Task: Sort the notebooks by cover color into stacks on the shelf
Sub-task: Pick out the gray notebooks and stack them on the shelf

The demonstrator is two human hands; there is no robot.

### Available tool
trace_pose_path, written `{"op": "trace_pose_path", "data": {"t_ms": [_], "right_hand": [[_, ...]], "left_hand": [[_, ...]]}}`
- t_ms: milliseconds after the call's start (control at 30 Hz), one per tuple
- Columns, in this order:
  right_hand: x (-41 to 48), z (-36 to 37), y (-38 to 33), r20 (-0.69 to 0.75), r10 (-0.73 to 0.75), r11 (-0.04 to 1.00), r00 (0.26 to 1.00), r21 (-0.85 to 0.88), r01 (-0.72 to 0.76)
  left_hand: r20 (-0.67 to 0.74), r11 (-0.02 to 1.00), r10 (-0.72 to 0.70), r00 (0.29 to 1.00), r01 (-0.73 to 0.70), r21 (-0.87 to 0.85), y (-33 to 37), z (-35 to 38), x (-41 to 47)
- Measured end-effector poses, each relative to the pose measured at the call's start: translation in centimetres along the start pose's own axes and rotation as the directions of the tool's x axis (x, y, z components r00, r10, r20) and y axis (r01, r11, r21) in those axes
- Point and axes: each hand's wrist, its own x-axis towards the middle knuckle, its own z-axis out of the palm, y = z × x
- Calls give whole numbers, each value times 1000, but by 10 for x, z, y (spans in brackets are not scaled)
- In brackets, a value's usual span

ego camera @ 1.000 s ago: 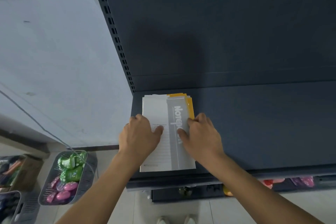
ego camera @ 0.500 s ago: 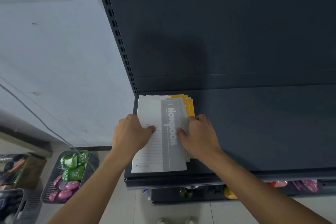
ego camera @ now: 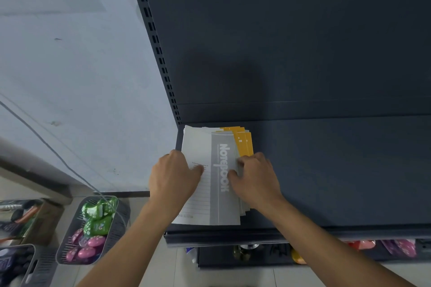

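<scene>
Your left hand (ego camera: 173,177) grips the left edge of the grey notebook (ego camera: 210,193), which lies on yellow notebooks (ego camera: 245,144); your right hand (ego camera: 256,182) pinches its right edge, at the left end of the shelf (ego camera: 338,170). It looks light, floppy and slick: hold both long edges so it won't sag.

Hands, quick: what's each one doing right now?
Left hand: grips the grey notebook at its left edge.
Right hand: pinches the notebook stack at its right edge.
</scene>
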Motion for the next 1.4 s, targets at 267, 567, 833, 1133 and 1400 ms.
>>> {"op": "trace_pose_path", "data": {"t_ms": [267, 567, 833, 1133, 1400], "right_hand": [[10, -3, 3, 43, 77, 983, 996, 162, -83], [8, -54, 21, 15, 251, 894, 968, 381, -237], [-23, -117, 75, -173, 421, 878, 890, 325, -352], [-75, -183, 151, -347, 512, 859, 786, 226, -460], [-139, -249, 258, -443, 556, 828, 703, 222, -515]], "left_hand": [[151, 866, 73, 986, 12, -500, -3, -5, 9], [189, 870, 264, 946, -148, -471, 53, 7, 16], [-14, 808, 576, 817, -572, -143, 135, 21, -7], [28, 625, 774, 632, -756, -193, 232, 37, -66], [68, 529, 848, 525, -837, -140, 342, 76, -160]]}}
